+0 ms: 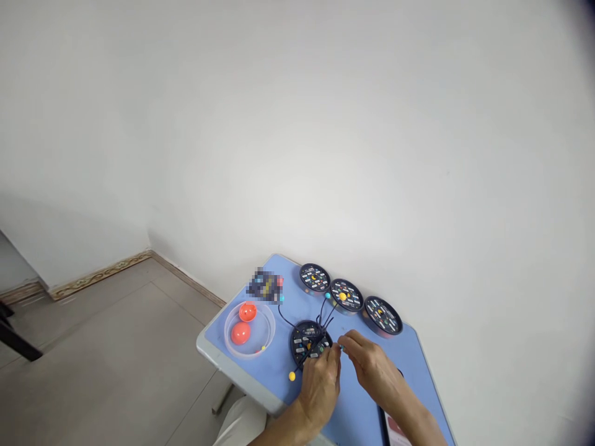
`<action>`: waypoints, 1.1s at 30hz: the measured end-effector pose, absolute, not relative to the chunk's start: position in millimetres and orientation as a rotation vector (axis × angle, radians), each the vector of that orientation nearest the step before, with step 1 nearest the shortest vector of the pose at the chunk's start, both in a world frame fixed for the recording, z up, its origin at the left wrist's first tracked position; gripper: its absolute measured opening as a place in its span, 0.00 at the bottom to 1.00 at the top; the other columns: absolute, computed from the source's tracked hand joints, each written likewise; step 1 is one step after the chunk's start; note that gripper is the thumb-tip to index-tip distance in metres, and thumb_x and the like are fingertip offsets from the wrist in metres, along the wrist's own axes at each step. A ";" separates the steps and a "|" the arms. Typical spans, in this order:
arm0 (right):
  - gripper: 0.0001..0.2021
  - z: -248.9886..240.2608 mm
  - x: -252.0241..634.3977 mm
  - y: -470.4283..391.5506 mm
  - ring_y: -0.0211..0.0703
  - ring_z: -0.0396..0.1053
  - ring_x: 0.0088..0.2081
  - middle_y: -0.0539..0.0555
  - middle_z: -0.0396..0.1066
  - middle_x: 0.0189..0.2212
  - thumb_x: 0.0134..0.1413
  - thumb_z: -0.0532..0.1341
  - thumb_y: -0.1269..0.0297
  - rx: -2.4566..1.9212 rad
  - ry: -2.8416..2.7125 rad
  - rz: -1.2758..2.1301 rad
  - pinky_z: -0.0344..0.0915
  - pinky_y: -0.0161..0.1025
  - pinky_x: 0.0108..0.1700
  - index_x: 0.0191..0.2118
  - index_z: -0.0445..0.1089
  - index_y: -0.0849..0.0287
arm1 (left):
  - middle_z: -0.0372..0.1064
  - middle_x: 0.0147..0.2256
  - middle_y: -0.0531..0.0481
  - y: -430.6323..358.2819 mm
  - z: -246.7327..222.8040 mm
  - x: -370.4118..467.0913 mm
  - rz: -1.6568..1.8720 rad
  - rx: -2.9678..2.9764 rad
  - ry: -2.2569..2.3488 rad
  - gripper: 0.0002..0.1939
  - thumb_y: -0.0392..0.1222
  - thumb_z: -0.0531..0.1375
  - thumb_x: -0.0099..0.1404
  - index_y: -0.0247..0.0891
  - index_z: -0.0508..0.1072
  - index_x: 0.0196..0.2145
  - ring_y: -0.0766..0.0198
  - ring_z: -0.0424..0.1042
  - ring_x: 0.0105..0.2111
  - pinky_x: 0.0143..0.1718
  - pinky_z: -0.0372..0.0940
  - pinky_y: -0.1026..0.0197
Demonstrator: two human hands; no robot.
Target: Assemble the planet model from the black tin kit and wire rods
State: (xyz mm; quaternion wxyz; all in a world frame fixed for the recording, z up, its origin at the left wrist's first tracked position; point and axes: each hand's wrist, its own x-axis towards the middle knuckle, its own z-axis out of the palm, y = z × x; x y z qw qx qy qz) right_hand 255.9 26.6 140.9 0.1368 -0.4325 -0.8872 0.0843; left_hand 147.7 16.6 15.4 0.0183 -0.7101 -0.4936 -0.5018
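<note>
A round black printed base lies on the blue table, with thin dark stems rising from it. Small balls tip some stems: a yellow one, a cyan one and another yellow one low on the left. My left hand is closed at the base's right front edge, its fingers pinched on something too small to make out. Just right of it, my right hand pinches a tiny bluish piece near the left fingertips. The lower part of the base is hidden behind my left hand.
Three round black tins line the back of the table. On the left, a clear round tray holds two orange half-shells and tiny pieces. A blurred dark packet lies behind it. A phone is partly under my right forearm.
</note>
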 end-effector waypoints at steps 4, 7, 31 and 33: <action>0.17 137.2 255.6 28.3 0.39 0.66 0.26 0.54 0.69 0.30 0.56 0.45 0.82 -1.299 -2.638 0.099 0.57 0.34 0.28 0.32 0.67 0.59 | 0.77 0.32 0.45 16.7 18.9 146.4 -1.652 -2.202 -1.499 0.16 0.28 0.45 0.69 0.34 0.67 0.48 0.58 0.79 0.30 0.25 0.72 0.60; 0.17 133.7 255.4 31.2 0.38 0.65 0.25 0.53 0.69 0.29 0.53 0.45 0.84 -1.318 -2.680 -0.022 0.53 0.34 0.27 0.31 0.67 0.59 | 0.77 0.31 0.46 16.3 22.3 145.5 -1.696 -2.198 -1.507 0.15 0.30 0.45 0.70 0.34 0.68 0.47 0.58 0.79 0.29 0.25 0.72 0.61; 0.19 131.8 251.1 32.0 0.40 0.67 0.26 0.52 0.69 0.29 0.47 0.47 0.89 -1.417 -2.727 -0.133 0.48 0.37 0.27 0.31 0.66 0.58 | 0.78 0.32 0.47 14.4 23.7 146.3 -1.633 -2.163 -1.556 0.14 0.29 0.46 0.70 0.35 0.67 0.46 0.60 0.79 0.27 0.24 0.70 0.62; 0.19 133.6 251.5 30.5 0.39 0.67 0.26 0.52 0.69 0.29 0.47 0.47 0.88 -1.404 -2.721 -0.087 0.49 0.37 0.27 0.32 0.66 0.58 | 0.77 0.31 0.47 14.0 24.0 145.8 -1.587 -2.169 -1.574 0.14 0.28 0.47 0.69 0.35 0.67 0.47 0.59 0.78 0.26 0.23 0.70 0.61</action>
